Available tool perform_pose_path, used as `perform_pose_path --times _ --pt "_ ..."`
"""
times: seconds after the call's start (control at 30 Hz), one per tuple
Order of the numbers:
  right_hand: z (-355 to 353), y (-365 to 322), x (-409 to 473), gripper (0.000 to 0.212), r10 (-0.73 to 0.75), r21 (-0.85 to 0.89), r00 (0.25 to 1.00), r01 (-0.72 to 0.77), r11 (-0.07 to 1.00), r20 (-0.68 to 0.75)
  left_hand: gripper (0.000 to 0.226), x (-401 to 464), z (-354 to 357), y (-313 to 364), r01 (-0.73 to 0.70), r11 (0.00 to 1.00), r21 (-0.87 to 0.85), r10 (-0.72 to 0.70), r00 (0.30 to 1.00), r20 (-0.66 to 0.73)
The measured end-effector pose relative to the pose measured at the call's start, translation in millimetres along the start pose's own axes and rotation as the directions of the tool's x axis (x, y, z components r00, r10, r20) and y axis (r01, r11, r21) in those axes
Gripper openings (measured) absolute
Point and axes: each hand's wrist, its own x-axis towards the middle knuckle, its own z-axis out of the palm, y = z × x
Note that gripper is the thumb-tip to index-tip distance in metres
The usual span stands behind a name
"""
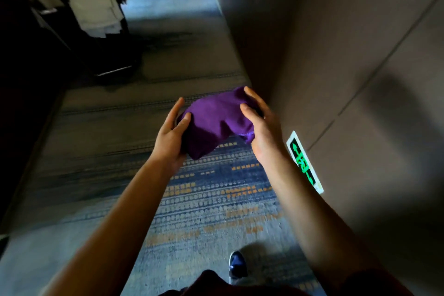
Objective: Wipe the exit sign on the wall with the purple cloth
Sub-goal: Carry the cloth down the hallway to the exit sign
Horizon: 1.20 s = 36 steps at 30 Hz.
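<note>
You have two hands up, left (171,138) and right (260,127), and one cloth (216,122). One exit sign (304,162) at right, one cart (89,26) upper left, one shoe (237,264) at bottom.
</note>
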Motion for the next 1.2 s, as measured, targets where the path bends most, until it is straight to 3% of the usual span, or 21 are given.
perform_pose_path --times 0.13,0.3,0.47,0.63,0.73,0.8,0.97,1.07,1.2 --pt "15 3 51 0.034 -0.028 -0.042 0.999 0.030 0.999 0.043 0.047 32 8 29 -0.053 0.998 -0.029 0.052 0.998 -0.041" --pt "44 -11 108 0.049 -0.067 -0.216 0.970 0.119 0.969 0.234 0.047 83 6 80 -0.138 0.990 -0.016 0.138 0.990 0.013" --pt "69 -23 152 0.049 -0.090 -0.335 0.924 0.224 0.915 0.371 0.052 143 -7 120 -0.190 0.982 0.018 0.187 0.977 0.098" --pt "95 -17 191 0.043 -0.265 -0.334 0.945 0.317 0.888 0.192 0.047 211 -15 142 -0.138 0.990 0.015 0.130 0.960 0.249" --pt "121 -10 210 0.040 -0.373 -0.366 0.928 0.339 0.867 -0.025 0.043 262 -24 165 -0.027 0.997 0.066 -0.001 0.919 0.395" --pt "132 -8 221 0.039 -0.424 -0.411 0.901 0.355 0.840 -0.088 0.041 286 -25 180 0.005 0.993 0.119 -0.063 0.871 0.488" --pt "152 -22 244 0.039 -0.501 -0.465 0.839 0.364 0.807 -0.212 0.052 337 3 207 -0.091 0.987 0.132 -0.002 0.818 0.576" --pt "141 -34 247 0.039 -0.553 -0.504 0.776 0.361 0.784 -0.304 0.057 357 42 210 -0.201 0.967 0.157 0.039 0.723 0.689" --pt "101 -54 227 0.033 -0.574 -0.524 0.663 0.308 0.794 -0.480 0.055 365 111 184 -0.194 0.963 0.186 -0.038 0.585 0.810"
